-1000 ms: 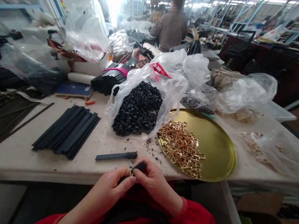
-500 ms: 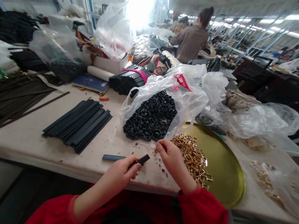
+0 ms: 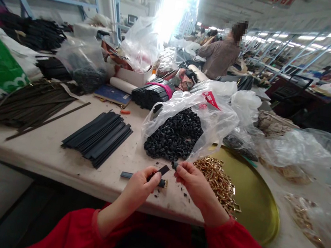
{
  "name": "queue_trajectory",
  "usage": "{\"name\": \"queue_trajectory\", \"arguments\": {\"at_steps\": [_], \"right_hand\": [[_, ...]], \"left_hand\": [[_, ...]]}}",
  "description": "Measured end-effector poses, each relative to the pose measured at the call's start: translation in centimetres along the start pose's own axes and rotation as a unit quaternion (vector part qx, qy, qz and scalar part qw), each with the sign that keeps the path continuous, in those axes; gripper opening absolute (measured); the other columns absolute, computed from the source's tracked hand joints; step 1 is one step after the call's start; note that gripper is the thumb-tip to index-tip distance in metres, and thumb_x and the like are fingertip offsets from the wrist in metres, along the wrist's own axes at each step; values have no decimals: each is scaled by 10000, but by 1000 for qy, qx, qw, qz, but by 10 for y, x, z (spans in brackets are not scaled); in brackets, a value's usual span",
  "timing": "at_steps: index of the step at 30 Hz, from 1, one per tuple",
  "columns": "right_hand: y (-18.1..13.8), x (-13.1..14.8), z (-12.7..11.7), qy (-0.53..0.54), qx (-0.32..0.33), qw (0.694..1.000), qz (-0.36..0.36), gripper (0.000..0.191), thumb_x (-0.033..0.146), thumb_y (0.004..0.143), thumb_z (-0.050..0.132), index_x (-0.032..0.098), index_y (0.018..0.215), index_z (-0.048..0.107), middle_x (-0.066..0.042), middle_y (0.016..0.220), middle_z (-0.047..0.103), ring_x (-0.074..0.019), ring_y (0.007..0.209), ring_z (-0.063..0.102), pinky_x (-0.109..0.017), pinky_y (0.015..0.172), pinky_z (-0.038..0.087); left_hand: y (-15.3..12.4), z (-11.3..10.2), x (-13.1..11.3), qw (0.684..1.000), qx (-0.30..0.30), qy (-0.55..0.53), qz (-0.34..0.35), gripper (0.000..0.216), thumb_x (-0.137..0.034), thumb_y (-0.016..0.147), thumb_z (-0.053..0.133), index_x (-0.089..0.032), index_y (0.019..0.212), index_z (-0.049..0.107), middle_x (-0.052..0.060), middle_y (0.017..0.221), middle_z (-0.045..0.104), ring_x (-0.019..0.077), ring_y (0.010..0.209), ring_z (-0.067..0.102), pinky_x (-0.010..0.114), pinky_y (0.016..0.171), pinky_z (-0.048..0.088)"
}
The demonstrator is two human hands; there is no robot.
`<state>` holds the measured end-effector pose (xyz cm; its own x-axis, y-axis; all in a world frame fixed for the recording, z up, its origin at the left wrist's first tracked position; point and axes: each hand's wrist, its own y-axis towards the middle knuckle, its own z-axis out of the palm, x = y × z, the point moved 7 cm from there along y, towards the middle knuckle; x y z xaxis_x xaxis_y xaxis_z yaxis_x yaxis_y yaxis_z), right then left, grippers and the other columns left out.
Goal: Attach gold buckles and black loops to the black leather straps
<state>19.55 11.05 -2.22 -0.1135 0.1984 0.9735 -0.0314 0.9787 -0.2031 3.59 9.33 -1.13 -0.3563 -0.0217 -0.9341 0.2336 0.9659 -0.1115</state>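
My left hand [image 3: 144,183] is closed around a dark strap [image 3: 127,174]; one end sticks out to the left and a short end points up to the right. A gold buckle [image 3: 165,183] shows at the strap's right side. Between thumb and finger, my right hand [image 3: 190,178] pinches a small black loop [image 3: 174,165], just right of the strap end and apart from it. Behind both hands, a clear plastic bag [image 3: 216,122] lies open, full of black loops [image 3: 173,136]. Gold buckles [image 3: 217,183] are heaped on a round gold tray [image 3: 261,203] by my right wrist.
A stack of black strips [image 3: 96,136] lies on the table [image 3: 43,150] at left, beside long brown strips [image 3: 38,105]. A blue book [image 3: 113,94] and a bundle of strips [image 3: 151,94] lie farther back. A co-worker [image 3: 221,53] stands in the background.
My right hand has come away from the bag's edge with a black loop in its fingers. The whole view has shifted, so things sit farther right.
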Motion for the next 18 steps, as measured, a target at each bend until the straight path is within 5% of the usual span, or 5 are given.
{"name": "queue_trajectory", "arguments": {"at_steps": [2, 4, 9, 18], "right_hand": [[-17, -7, 16, 196, 22, 979, 42, 277, 407, 652, 681, 181, 714, 534, 38, 639, 522, -93, 572, 486, -242, 585, 391], [-29, -13, 25, 273, 9, 960, 59, 308, 392, 585, 740, 175, 681, 544, 46, 622, 519, -75, 547, 465, -235, 579, 383], [-32, -19, 24, 226, -20, 974, 16, 301, 412, 627, 713, 160, 683, 558, 44, 578, 531, -79, 531, 472, -234, 561, 382], [7, -42, 3, 239, -123, 963, 38, 383, 438, 509, 745, 160, 674, 539, 37, 640, 537, -89, 586, 513, -235, 589, 433]], "left_hand": [[-3, 2, -5, 1000, -5, 7, 13, 269, -377, 821, 409, -162, 726, 541, -54, 521, 438, 96, 500, 429, 214, 506, 313], [-10, 3, -8, 999, 8, 25, 26, 269, -368, 818, 411, -160, 715, 546, -45, 542, 458, 100, 521, 438, 217, 516, 315], [-18, -3, -5, 1000, -8, 21, 14, 281, -382, 824, 402, -164, 709, 537, -54, 520, 428, 98, 500, 421, 211, 506, 322], [28, 20, 9, 996, 0, 90, 11, 279, -358, 816, 388, -150, 758, 564, -29, 528, 502, 139, 532, 500, 241, 535, 336]]}}
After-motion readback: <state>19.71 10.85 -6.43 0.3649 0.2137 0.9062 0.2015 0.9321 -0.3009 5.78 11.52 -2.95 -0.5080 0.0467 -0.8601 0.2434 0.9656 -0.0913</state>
